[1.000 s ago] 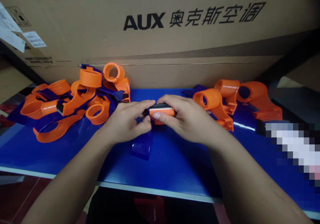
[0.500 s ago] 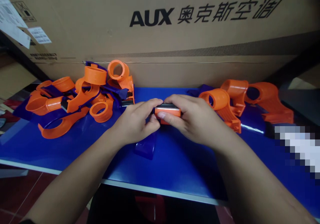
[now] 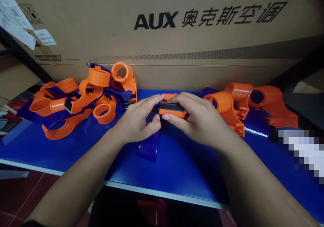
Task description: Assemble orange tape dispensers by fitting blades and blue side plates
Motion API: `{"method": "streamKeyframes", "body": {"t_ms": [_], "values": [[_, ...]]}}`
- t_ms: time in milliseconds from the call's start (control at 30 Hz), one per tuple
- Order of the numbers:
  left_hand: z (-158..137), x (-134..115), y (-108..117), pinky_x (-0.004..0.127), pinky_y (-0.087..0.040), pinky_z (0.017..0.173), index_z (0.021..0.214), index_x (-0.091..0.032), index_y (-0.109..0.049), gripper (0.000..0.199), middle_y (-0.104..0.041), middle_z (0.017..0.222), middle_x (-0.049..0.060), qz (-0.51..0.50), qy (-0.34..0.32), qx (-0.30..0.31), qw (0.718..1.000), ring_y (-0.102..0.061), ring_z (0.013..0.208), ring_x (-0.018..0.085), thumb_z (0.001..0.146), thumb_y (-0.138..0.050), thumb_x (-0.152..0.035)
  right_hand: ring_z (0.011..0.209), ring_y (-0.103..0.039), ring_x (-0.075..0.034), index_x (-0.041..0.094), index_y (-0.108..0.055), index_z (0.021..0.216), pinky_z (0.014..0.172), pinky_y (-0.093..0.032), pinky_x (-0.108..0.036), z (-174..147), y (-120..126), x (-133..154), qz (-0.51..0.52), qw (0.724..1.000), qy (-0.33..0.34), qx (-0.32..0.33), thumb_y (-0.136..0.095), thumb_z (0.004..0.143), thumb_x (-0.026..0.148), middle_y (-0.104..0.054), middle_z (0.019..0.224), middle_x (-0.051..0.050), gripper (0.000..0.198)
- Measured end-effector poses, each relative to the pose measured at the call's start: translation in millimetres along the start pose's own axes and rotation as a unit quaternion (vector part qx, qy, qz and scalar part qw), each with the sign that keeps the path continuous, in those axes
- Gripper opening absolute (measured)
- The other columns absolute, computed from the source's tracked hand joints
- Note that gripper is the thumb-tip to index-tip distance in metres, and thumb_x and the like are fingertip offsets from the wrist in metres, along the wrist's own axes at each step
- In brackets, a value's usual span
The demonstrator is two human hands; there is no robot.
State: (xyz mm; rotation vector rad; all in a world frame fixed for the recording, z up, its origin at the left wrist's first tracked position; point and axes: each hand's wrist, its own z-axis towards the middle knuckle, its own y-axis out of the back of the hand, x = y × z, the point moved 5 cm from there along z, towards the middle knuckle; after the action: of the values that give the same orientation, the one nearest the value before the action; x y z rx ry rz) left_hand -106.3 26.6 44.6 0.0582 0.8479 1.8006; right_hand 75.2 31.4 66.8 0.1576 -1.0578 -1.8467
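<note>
Between my hands, above the middle of the blue tabletop [image 3: 187,173], is an orange and dark blue tape dispenser [image 3: 172,111] with a black strip along its edge. My right hand [image 3: 199,119] grips its right end, thumb in front and fingers behind. At its left end, my left hand [image 3: 138,120] has its fingers and thumb closed around the dark blue side. A dark blue curved plastic part [image 3: 148,149] shows below my left hand; whether it belongs to the held dispenser I cannot tell. My fingers hide much of the dispenser.
Several orange and blue tape dispensers [image 3: 98,77] lie piled at the left. More orange dispenser pieces [image 3: 238,97] sit at the right beside a blurred-out patch [image 3: 303,149]. A large cardboard box [image 3: 162,45] stands behind the table; the table's pale front edge [image 3: 162,195] runs nearby.
The dispenser has tilted in my hands, so more of its black strip and an orange part behind it now show. My left fingers have straightened a little. The view has shifted slightly.
</note>
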Motion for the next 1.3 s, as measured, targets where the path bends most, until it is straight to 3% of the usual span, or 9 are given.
{"method": "streamKeyframes", "body": {"t_ms": [133,200,367,467,633,833,1000,1300], "values": [[-1,11,-2,0.033,-0.066,0.096,0.147,-0.02,-0.058,0.057,-0.063,0.145,0.015,-0.192,0.084,0.001,0.978,-0.07,0.123,0.023,0.092,-0.071,-0.024,0.094,-0.065,-0.023,0.02,-0.064,0.111,0.08,-0.053,-0.035,1,2,-2,0.026,0.999,0.042,-0.016,-0.073,0.096,0.039,-0.069,0.106,-0.01,0.025],[-2,15,-4,0.032,-0.065,0.095,0.143,-0.021,-0.061,0.05,-0.068,0.139,0.014,-0.247,0.121,-0.001,0.961,-0.071,0.12,0.023,0.095,-0.07,-0.03,0.095,-0.065,-0.023,0.02,-0.064,0.111,0.081,-0.054,-0.037,0,1,-3,0.026,0.998,0.051,-0.014,-0.073,0.096,0.038,-0.067,0.107,-0.01,0.025],[2,21,-3,0.025,-0.065,0.081,0.115,-0.018,-0.076,0.025,-0.081,0.104,0.006,-0.249,0.219,-0.049,0.942,-0.077,0.088,0.014,0.093,-0.071,-0.028,0.097,-0.065,-0.024,0.022,-0.064,0.115,0.084,-0.056,-0.039,-2,-5,-1,-0.013,0.999,0.039,0.016,-0.07,0.096,0.028,-0.065,0.11,-0.011,0.021],[4,22,-1,0.022,-0.064,0.072,0.106,-0.017,-0.078,0.021,-0.082,0.096,0.004,-0.24,0.254,-0.052,0.936,-0.076,0.077,0.012,0.087,-0.072,-0.021,0.1,-0.066,-0.025,0.022,-0.065,0.116,0.084,-0.056,-0.039,-3,-9,2,-0.044,0.998,0.031,0.031,-0.065,0.097,0.025,-0.066,0.114,-0.012,0.019],[3,24,0,0.02,-0.061,0.066,0.103,-0.017,-0.078,0.021,-0.081,0.093,0.003,-0.2,0.261,-0.024,0.944,-0.075,0.076,0.012,0.084,-0.069,-0.016,0.094,-0.065,-0.023,0.021,-0.066,0.109,0.079,-0.054,-0.036,-3,-16,4,-0.072,0.996,0.031,0.032,-0.061,0.1,0.027,-0.066,0.109,-0.011,0.012],[-1,26,-2,0.02,-0.056,0.063,0.103,-0.018,-0.08,0.024,-0.079,0.087,0.001,-0.141,0.236,-0.025,0.961,-0.069,0.069,0.01,0.083,-0.066,-0.013,0.094,-0.063,-0.024,0.019,-0.068,0.113,0.082,-0.054,-0.037,-3,-23,3,-0.089,0.995,0.024,0.048,-0.063,0.098,0.027,-0.064,0.109,-0.011,0.017],[-2,23,-2,0.022,-0.056,0.069,0.11,-0.019,-0.079,0.034,-0.081,0.094,0.001,-0.074,0.205,-0.025,0.976,-0.07,0.071,0.01,0.082,-0.062,-0.008,0.093,-0.062,-0.024,0.019,-0.067,0.113,0.079,-0.052,-0.037,-4,-24,3,-0.102,0.994,0.024,0.036,-0.062,0.098,0.027,-0.064,0.108,-0.011,0.018],[-1,23,1,0.027,-0.061,0.081,0.113,-0.021,-0.078,0.035,-0.082,0.099,0.002,-0.02,0.171,-0.042,0.984,-0.076,0.081,0.013,0.085,-0.062,-0.009,0.089,-0.061,-0.022,0.02,-0.067,0.118,0.077,-0.053,-0.037,-4,-25,4,-0.117,0.993,0.013,0.022,-0.063,0.096,0.024,-0.064,0.109,-0.01,0.022]]}}
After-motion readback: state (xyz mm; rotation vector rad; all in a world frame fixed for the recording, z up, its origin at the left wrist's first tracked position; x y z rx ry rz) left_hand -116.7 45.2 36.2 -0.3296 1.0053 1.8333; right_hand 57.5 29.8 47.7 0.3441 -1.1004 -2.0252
